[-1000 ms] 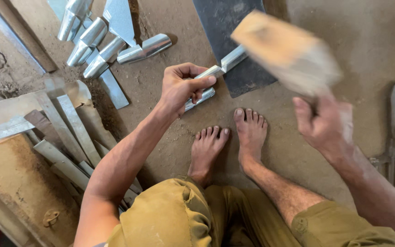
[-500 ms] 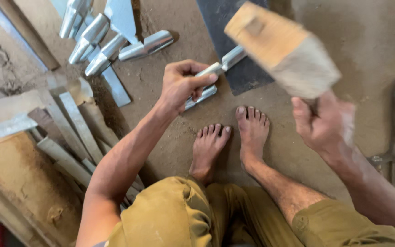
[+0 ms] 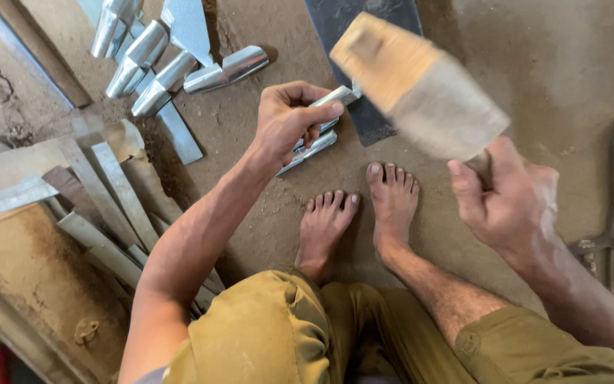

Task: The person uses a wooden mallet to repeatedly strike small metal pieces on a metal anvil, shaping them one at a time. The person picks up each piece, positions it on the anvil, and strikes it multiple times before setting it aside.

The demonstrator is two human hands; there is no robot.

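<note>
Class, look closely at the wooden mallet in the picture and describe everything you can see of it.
The wooden mallet has a large, pale, block-shaped head of worn, light-coloured wood, blurred in the picture. It is raised in the air and tilted, above the dark metal plate on the dirt floor. The right hand grips it from below; the handle is almost wholly hidden inside that fist. Nothing else touches it. The left hand holds a metal strip down beneath it.
</note>
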